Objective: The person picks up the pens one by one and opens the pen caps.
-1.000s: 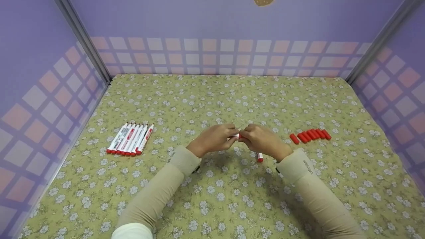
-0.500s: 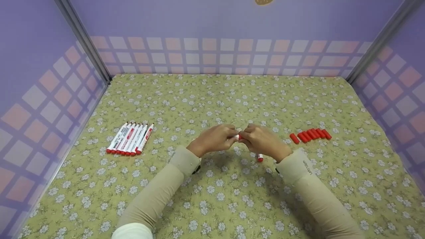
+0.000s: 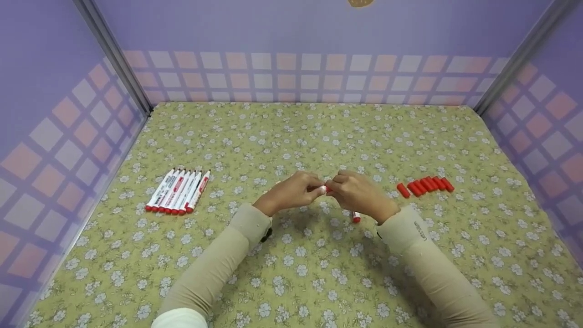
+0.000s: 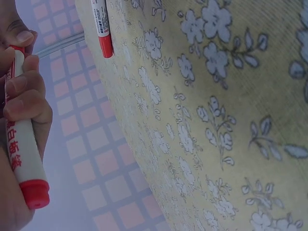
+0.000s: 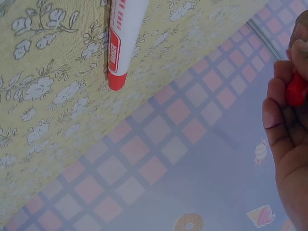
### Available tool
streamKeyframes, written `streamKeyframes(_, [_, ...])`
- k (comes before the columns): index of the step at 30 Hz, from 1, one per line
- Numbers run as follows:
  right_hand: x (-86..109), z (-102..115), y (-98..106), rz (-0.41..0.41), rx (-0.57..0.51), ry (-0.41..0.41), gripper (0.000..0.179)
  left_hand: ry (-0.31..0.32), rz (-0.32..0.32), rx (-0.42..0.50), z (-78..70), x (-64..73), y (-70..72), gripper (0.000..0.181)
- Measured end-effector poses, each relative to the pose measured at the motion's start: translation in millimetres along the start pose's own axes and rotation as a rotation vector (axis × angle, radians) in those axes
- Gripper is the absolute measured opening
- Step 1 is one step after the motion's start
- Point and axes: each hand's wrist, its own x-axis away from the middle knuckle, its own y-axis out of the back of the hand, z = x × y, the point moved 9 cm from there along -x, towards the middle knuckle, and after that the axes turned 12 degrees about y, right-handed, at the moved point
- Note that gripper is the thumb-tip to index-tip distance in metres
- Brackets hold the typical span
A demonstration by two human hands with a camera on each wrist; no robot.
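Observation:
Close together above the middle of the cloth, both hands work on one whiteboard marker. My left hand (image 3: 291,191) grips its white barrel (image 4: 26,149), fingers curled round it, with the red end plug (image 4: 34,193) sticking out below in the left wrist view. The red cap (image 5: 296,91) at the other end is pinched by my right hand (image 3: 357,191); the fingers hide much of it. Another marker (image 5: 125,43) with a red end lies on the cloth, partly hidden under the right hand in the head view.
Several uncapped markers (image 3: 175,191) lie side by side at the left, tips pointing away. A row of several loose red caps (image 3: 426,184) lies at the right. Purple checked walls (image 3: 291,75) enclose the flowered tablecloth (image 3: 291,136) at the back and sides.
My left hand has shifted and turned slightly to the left, so more of the white barrel shows between the hands. The right hand has hardly moved.

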Motion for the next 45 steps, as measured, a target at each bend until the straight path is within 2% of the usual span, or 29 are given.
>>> streamKeyframes(9, [1.5, -3.2, 4.0, -0.014, -0.048, -0.02, 0.009, 0.029, -0.018, 0.02, 5.6, 2.9, 7.8, 0.031])
streamKeyframes(15, [4.9, -7.1, 2.3, 0.0, -0.053, -0.045, 0.007, 0.045, -0.02, 0.005, 12.8, 5.4, 12.4, 0.029])
streamKeyframes(20, [6.0, -7.9, 0.7, 0.01, -0.061, -0.043, 0.007, 0.07, -0.024, 0.026, 22.5, 8.4, 17.0, 0.03])
streamKeyframes(23, [6.7, -8.2, -0.4, 0.018, -0.064, -0.039, 0.009, 0.097, -0.032, 0.038, 31.3, 11.1, 22.1, 0.032])
streamKeyframes(29, [8.9, -8.4, -2.8, 0.031, -0.079, -0.041, 0.01, 0.156, -0.087, 0.065, 52.8, 19.3, 38.1, 0.03])
streamKeyframes(38, [15.6, -11.0, -11.7, 0.1, -0.142, -0.057, 0.013, 0.263, -0.22, 0.189, 88.1, 35.5, 70.1, 0.029])
streamKeyframes(45, [15.7, -13.4, -11.8, 0.077, -0.163, -0.062, 0.012, 0.396, -0.317, 0.233, 119.4, 51.2, 91.6, 0.036])
